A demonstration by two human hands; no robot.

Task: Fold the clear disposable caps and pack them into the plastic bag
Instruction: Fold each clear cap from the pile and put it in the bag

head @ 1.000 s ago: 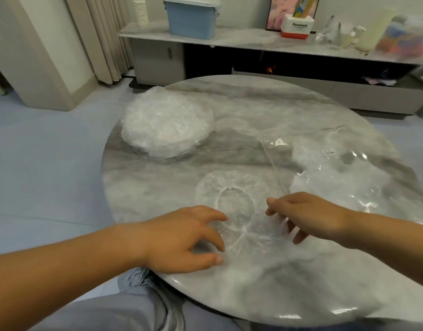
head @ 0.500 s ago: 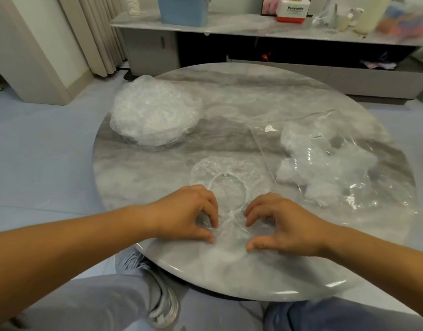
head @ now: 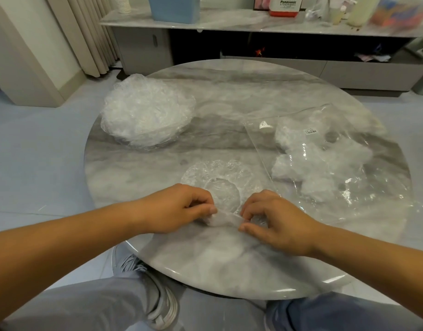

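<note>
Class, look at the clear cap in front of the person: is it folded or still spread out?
Mostly spread. The cap lies open on the table; only its near edge is pinched up by the left hand and right hand.

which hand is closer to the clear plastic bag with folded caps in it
Right. The right hand sits beside the clear plastic bag at its near left corner, pinching the clear disposable cap. The left hand pinches the cap's other side, farther from the bag.
</note>
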